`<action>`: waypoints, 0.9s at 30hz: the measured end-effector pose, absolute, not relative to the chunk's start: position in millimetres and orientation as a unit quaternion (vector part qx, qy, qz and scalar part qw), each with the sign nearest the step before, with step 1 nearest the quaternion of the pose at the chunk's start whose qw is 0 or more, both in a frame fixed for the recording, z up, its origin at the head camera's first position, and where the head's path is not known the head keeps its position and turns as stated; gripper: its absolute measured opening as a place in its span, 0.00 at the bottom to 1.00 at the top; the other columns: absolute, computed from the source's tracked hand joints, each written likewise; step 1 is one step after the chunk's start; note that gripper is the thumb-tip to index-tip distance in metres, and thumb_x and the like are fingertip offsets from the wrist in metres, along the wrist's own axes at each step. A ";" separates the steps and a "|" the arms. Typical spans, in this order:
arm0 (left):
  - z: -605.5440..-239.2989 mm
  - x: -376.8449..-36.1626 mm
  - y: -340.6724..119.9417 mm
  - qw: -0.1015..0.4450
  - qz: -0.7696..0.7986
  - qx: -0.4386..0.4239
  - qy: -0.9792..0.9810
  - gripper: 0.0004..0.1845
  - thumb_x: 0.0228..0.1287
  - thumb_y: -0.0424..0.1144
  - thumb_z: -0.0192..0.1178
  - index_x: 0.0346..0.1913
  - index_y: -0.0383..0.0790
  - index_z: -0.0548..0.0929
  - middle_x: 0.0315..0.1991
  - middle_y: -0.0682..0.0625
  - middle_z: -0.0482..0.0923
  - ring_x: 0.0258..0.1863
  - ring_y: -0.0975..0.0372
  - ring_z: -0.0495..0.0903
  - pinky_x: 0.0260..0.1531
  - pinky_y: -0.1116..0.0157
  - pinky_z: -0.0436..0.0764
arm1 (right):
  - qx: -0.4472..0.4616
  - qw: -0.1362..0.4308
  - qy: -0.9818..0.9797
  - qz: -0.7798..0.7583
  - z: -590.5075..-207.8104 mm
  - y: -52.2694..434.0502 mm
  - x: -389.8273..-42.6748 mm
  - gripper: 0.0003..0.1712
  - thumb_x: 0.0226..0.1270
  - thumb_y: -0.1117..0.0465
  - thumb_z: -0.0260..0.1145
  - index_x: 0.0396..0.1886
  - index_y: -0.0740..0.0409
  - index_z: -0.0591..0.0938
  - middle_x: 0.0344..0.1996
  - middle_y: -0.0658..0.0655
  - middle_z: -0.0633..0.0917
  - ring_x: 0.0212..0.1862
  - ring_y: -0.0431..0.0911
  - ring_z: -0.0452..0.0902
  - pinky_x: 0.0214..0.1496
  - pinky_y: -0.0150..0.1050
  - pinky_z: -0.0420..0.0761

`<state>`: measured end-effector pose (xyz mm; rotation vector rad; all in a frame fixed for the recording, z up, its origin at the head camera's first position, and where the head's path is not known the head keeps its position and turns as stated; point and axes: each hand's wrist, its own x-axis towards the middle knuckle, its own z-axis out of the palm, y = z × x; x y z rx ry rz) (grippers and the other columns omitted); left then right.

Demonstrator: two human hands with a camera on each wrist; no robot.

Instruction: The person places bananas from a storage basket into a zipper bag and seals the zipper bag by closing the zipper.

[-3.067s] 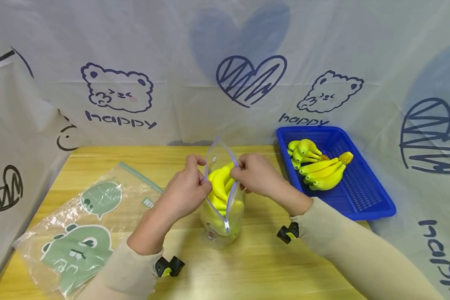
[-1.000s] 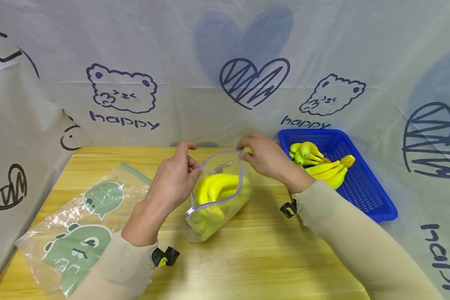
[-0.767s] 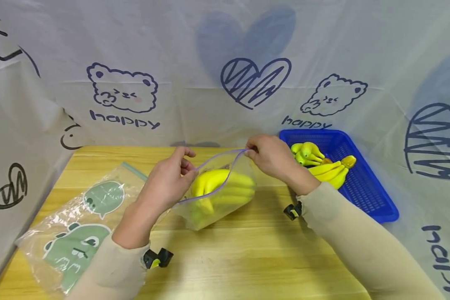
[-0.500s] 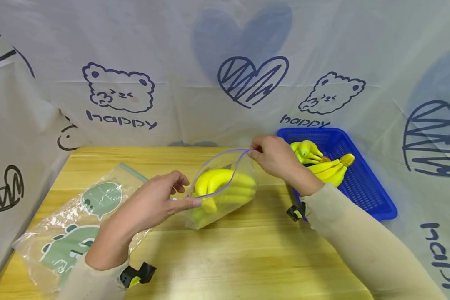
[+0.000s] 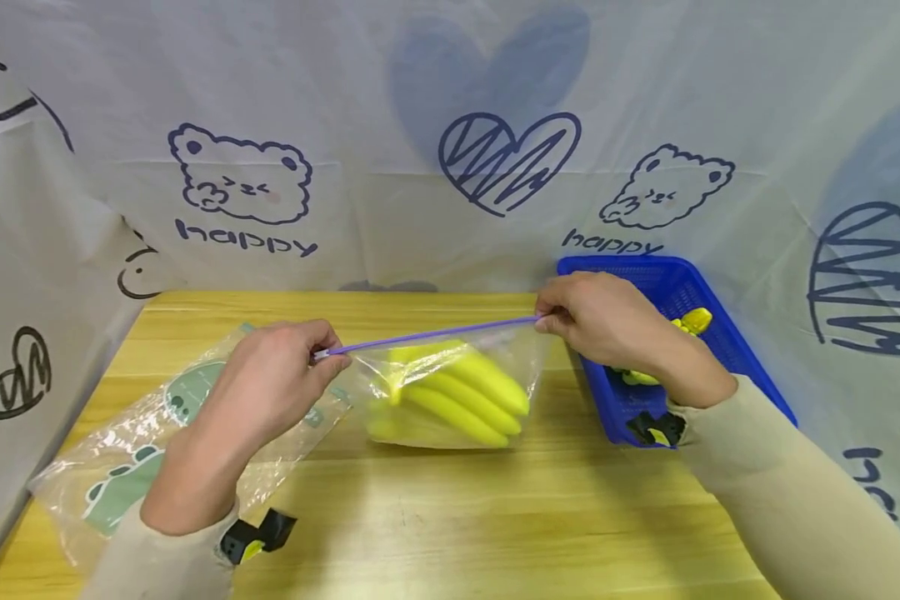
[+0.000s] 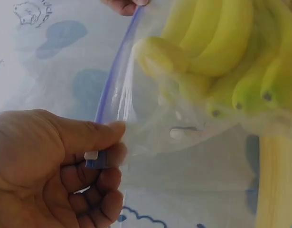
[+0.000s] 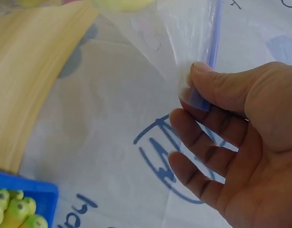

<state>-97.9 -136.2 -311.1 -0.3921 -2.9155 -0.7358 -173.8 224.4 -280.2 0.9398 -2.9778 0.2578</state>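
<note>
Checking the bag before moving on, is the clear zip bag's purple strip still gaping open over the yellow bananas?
No, the purple strip runs straight between both hands.

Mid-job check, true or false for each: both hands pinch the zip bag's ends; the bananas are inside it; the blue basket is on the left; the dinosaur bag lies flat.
1. The left hand and right hand each pinch one end of the zip bag. True.
2. The bananas sit inside the bag. True.
3. The blue basket is on the left. False: on the right, behind the right hand.
4. The dinosaur bag stands upright. False: it lies flat on the table.
</note>
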 end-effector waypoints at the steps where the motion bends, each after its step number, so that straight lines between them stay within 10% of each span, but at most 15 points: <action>1: -311.5 -98.3 -134.6 0.053 -0.241 -0.134 -0.960 0.05 0.71 0.41 0.69 0.37 0.45 0.86 0.31 0.52 0.86 0.28 0.58 0.76 0.31 0.58 0.74 | 0.306 0.005 -0.948 0.083 -281.2 225.7 -173.5 0.04 0.75 0.59 0.69 0.39 0.50 0.89 0.35 0.48 0.88 0.39 0.47 0.80 0.45 0.50 0.81; 8: -324.9 -103.6 -123.2 0.051 -0.244 -0.147 -0.957 0.04 0.72 0.39 0.67 0.37 0.45 0.87 0.31 0.54 0.86 0.35 0.55 0.80 0.37 0.54 0.77 | 0.313 -0.042 -0.944 0.092 -301.4 223.8 -173.8 0.05 0.74 0.60 0.68 0.44 0.55 0.88 0.41 0.52 0.88 0.43 0.48 0.82 0.51 0.50 0.82; 15: -324.7 -103.3 -117.9 0.053 -0.256 -0.148 -0.954 0.04 0.72 0.40 0.67 0.38 0.45 0.87 0.31 0.54 0.86 0.36 0.55 0.80 0.39 0.53 0.79 | 0.341 -0.044 -0.931 0.119 -308.9 189.2 -162.9 0.34 0.67 0.39 0.74 0.61 0.59 0.83 0.54 0.56 0.87 0.56 0.52 0.83 0.61 0.52 0.81; 22: -317.3 -96.5 -116.1 0.045 -0.281 -0.132 -0.950 0.04 0.73 0.41 0.65 0.39 0.46 0.86 0.35 0.52 0.86 0.32 0.57 0.77 0.34 0.57 0.75 | 0.425 0.053 -0.893 0.139 -311.5 174.1 -155.3 0.06 0.73 0.55 0.71 0.39 0.51 0.88 0.35 0.48 0.87 0.36 0.42 0.82 0.47 0.47 0.82; 27: -308.8 -89.8 -116.0 0.052 -0.289 -0.120 -0.948 0.05 0.74 0.42 0.64 0.40 0.44 0.86 0.36 0.50 0.86 0.29 0.58 0.75 0.31 0.60 0.72 | 0.430 0.082 -0.894 0.094 -298.8 170.0 -151.2 0.03 0.74 0.59 0.70 0.38 0.49 0.89 0.35 0.47 0.88 0.40 0.45 0.84 0.48 0.50 0.80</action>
